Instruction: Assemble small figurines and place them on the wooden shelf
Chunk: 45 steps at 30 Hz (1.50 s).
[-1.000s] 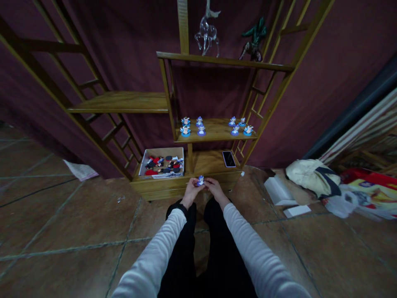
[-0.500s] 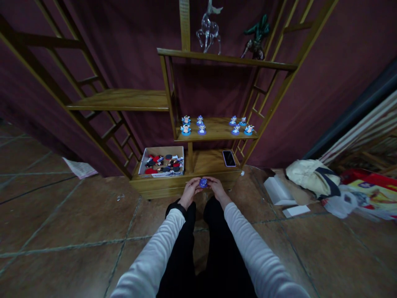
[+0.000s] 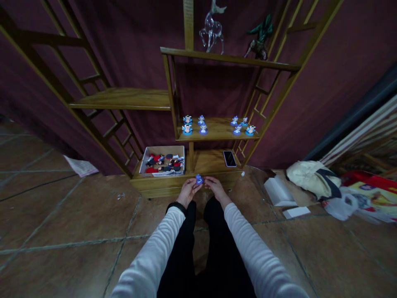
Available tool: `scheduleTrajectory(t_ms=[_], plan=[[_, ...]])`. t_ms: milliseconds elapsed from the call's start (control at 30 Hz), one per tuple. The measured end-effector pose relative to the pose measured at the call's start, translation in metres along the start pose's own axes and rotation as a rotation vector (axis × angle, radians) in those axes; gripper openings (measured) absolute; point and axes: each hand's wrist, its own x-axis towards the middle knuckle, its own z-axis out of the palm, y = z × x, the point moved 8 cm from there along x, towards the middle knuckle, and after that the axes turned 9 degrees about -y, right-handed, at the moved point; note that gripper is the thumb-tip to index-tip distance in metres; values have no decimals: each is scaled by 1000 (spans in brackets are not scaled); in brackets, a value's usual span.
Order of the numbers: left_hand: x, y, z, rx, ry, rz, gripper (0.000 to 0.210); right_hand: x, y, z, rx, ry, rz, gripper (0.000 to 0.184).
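Note:
In front of the shelf unit, a small purple figurine [image 3: 199, 179] is held upright, low above my knees. My left hand [image 3: 189, 191] grips its base from the left, fingers closed round it. The fingers of my right hand [image 3: 215, 186] are drawn together in a pinch at the base's right edge. Just beyond my hands, an open box [image 3: 147, 151] of red, black and white figures rests on the bottom shelf [image 3: 204, 160]. Several similar purple-and-white and blue-based figurines [image 3: 203, 129] stand in two groups on the shelf above.
A phone [image 3: 230, 158] lies on the bottom shelf. Higher up stand a clear glass deer [image 3: 212, 31] and a dark green statue [image 3: 260, 37]. On the floor at right are white boxes [image 3: 279, 191], a cream bag [image 3: 310, 178] and a plastic bag [image 3: 343, 203].
The purple figurine has been turned from facing top-up to standing upright and has moved slightly left. My right fingers have shifted to its right edge. The view has moved slightly.

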Motion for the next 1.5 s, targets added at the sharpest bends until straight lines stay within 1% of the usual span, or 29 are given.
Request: scheduleTrajectory(t_ms=[133,267,433,633,800,867,967,1067,1233,1333,1500], plan=[[2,-1,-1,-23,-26,-12,11,1,2,4,-35,-44,4,34],[3,-5,1,-20,-77,-58,20,3,3,7,-58,-70,-12,31],[3,-8,6,-8,-141,-87,26,5,1,5,-84,-49,-51,28],[2,-11,8,9,-165,-117,26,6,1,-1,-52,-8,-77,27],[3,-10,7,-17,-159,-70,25,4,-2,-2,-27,1,-85,29],[4,-8,6,-36,-153,-29,27,3,-2,0,-29,-18,-69,29],[4,-5,8,-54,-162,16,29,1,2,3,-21,-40,-1,30],[2,-5,10,-32,-170,10,30,0,5,3,-10,-14,30,28],[0,-7,15,28,-207,-32,35,2,-1,-1,-2,26,-54,21],[1,-8,17,48,-218,-43,36,3,-2,-2,6,37,-64,19],[2,-9,13,87,-185,-49,31,4,-4,-4,20,66,-65,22]])
